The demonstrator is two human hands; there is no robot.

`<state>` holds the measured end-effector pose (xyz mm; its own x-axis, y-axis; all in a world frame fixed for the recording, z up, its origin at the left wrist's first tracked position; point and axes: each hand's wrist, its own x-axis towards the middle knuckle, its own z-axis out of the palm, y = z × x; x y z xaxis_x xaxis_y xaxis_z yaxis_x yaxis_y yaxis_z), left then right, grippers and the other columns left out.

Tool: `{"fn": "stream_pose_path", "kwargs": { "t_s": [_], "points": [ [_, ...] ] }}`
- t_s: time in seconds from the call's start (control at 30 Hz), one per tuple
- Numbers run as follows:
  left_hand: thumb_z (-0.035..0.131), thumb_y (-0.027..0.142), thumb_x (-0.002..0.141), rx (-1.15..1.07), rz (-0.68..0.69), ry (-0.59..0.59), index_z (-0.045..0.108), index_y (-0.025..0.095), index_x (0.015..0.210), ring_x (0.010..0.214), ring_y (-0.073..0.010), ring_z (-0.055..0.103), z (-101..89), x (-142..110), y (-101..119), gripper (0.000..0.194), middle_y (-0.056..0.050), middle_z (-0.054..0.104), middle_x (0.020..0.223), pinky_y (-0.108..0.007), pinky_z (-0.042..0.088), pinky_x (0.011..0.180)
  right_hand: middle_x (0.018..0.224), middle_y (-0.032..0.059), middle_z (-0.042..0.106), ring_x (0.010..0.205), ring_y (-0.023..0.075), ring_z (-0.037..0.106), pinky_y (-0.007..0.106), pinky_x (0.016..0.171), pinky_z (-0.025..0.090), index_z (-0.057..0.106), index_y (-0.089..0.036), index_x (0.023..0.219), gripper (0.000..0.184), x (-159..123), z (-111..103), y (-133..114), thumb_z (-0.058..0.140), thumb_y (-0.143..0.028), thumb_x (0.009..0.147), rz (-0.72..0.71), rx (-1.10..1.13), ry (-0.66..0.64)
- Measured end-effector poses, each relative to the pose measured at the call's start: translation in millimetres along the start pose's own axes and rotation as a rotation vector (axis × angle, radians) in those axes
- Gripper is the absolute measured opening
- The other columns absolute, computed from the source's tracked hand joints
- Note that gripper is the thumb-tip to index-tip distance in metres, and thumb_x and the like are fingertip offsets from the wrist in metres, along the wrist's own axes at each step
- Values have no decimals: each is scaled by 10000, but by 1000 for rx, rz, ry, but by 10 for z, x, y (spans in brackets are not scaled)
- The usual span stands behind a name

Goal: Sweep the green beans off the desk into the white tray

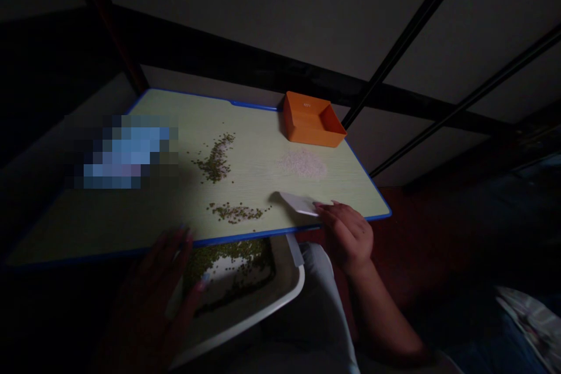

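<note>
My right hand [348, 236] pinches a thin white card [300, 203], tilted just above the tabletop near its front edge. To the card's left lies a small strip of green grains mixed with pale ones [239, 213]. A larger green heap [215, 160] sits farther back, and a patch of pale grains [304, 163] spreads beyond the card. My left hand [162, 280] is in shadow at the front edge, its fingers stretched out and thumb apart. Beneath that edge is a white tray [289, 289] with many green grains inside, partly hidden by the table and my left hand.
An orange open box [315, 123] stands at the back right of the pale table [184, 114], which has a blue rim. A blurred-out bright rectangle [127, 155] is at the left. Panelled wall [245, 23] rises behind. My leg [326, 298] is under the tray's right side.
</note>
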<state>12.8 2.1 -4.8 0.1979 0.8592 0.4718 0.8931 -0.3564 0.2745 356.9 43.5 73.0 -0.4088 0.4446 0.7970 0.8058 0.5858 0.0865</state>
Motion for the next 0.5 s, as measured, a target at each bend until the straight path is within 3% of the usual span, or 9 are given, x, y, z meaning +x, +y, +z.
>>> {"fn": "stream_pose_path", "kwargs": {
  "t_s": [0.2, 0.5],
  "points": [
    [436, 464, 871, -32, -38, -35, 201, 386, 1527, 1505, -263, 354, 6, -10, -4, 701, 23, 375, 1634, -544, 446, 1161, 957, 86, 797, 907, 166, 748, 388, 910, 604, 661, -166, 1118, 249, -86, -192, -162, 541, -46, 936, -51, 51, -64],
    [430, 455, 875, -40, -67, -55, 182, 423, 1522, 1510, -275, 342, -17, -4, 10, 694, 10, 395, 1622, -600, 434, 1157, 971, 85, 801, 919, 173, 754, 380, 915, 590, 666, -180, 1079, 235, -28, 4, -65, 525, -60, 934, -80, 44, -59]
  ]
}}
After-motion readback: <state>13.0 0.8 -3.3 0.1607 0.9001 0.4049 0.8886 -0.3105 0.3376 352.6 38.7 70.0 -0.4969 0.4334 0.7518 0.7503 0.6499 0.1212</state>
